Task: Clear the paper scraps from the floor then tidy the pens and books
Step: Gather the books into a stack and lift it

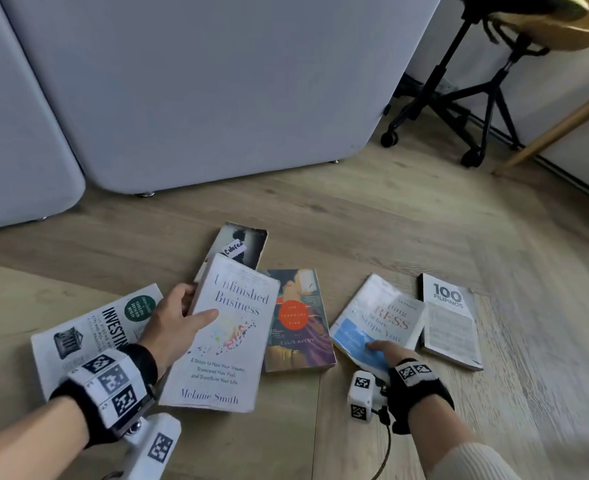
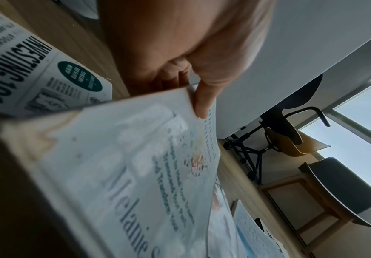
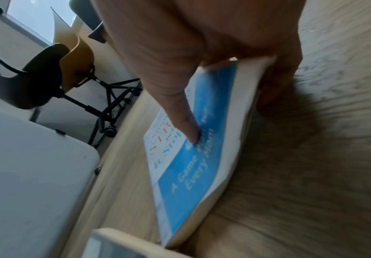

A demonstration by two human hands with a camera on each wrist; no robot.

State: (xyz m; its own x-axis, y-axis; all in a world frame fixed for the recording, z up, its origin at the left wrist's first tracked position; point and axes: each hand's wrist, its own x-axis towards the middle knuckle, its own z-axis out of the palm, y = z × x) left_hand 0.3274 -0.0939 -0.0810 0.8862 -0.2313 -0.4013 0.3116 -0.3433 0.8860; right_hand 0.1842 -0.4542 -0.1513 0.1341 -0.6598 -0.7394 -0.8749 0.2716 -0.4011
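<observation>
Several books lie scattered on the wooden floor. My left hand (image 1: 182,315) grips the white "Unfinished Business" book (image 1: 224,334) by its left edge, thumb on the cover and fingers underneath, lifting it at a tilt; the left wrist view shows the thumb (image 2: 204,99) pressed on the same white book (image 2: 124,165). My right hand (image 1: 386,351) holds the blue-and-white stress book (image 1: 379,320) at its near corner, thumb (image 3: 186,125) on the blue cover (image 3: 202,157) and fingers under the raised edge. No pens or paper scraps show.
An "Investing 101" book (image 1: 89,334) lies at the left, a dark book (image 1: 241,242) behind, "The Teahouse Fire" (image 1: 298,320) in the middle, "100 Filipinos" (image 1: 450,320) at the right. Grey padded panels (image 1: 199,81) stand behind. A wheeled chair (image 1: 476,81) is at back right.
</observation>
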